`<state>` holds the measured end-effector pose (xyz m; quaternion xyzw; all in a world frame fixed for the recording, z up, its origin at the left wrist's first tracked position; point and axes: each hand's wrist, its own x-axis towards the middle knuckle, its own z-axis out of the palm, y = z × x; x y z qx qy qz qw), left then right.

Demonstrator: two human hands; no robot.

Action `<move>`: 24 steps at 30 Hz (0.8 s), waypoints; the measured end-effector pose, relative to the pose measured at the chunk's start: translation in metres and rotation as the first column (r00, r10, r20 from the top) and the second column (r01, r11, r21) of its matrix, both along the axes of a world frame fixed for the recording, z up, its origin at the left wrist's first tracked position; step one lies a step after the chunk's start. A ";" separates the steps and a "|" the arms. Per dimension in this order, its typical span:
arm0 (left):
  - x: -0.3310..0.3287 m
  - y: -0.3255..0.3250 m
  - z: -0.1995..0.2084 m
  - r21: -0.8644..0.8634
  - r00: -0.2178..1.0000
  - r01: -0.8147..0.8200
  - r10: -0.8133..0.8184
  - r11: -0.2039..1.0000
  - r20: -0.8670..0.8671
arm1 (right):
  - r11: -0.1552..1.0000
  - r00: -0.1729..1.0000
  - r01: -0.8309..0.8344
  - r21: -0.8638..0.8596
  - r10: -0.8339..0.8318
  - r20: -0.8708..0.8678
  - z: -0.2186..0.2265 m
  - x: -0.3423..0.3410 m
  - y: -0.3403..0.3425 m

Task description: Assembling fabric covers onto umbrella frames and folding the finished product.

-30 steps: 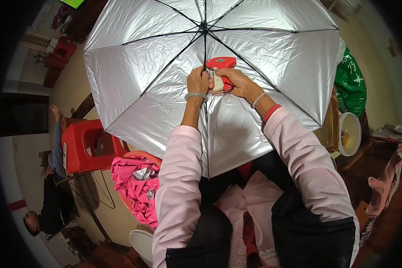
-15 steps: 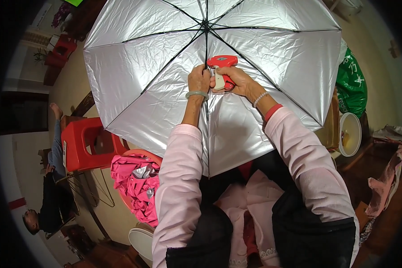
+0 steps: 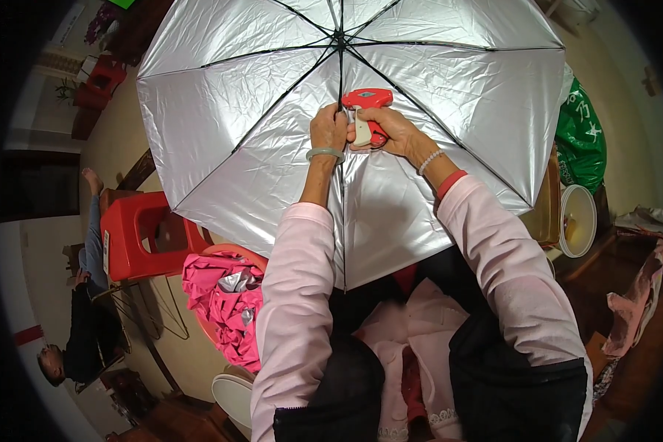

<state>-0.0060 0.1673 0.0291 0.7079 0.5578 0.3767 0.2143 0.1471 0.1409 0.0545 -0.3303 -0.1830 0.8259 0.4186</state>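
Note:
An open umbrella (image 3: 464, 88) fills the upper middle, its silver inside and dark ribs facing me. My right hand (image 3: 396, 131) is wrapped round the handle of a red and white tagging gun (image 3: 370, 97). The front end of the gun points left, close to the umbrella's middle rib. Just left of it, my left hand (image 3: 327, 130) is closed on the umbrella at that rib, with a bit of silver cloth bunched between the two hands. My left fingertips are partly hidden, as is the gun's needle.
Left of me stand a red plastic stool (image 3: 129, 239) and a tub of crumpled pink cloth (image 3: 214, 295). A person (image 3: 88, 331) sits further left. At the right are a green bag (image 3: 582, 140), a white bucket (image 3: 578, 221) and a wooden seat with pink cloth (image 3: 630, 317).
The hands and tagging gun have barely moved; the gun's top has shifted up very slightly. Both hands keep their hold.

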 end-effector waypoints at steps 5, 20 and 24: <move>0.000 0.000 -0.001 -0.005 1.000 -0.006 0.006 1.000 0.005 | 1.000 1.000 0.004 0.003 -0.004 -0.006 -0.001 0.000 0.000; 0.002 -0.001 -0.002 0.050 1.000 -0.007 0.007 0.999 -0.007 | 1.000 0.999 -0.023 0.017 0.022 0.044 -0.001 0.001 -0.001; 0.002 -0.001 0.000 0.062 1.000 0.000 0.001 0.998 -0.008 | 1.000 0.999 -0.023 0.018 0.022 0.048 -0.001 0.001 -0.001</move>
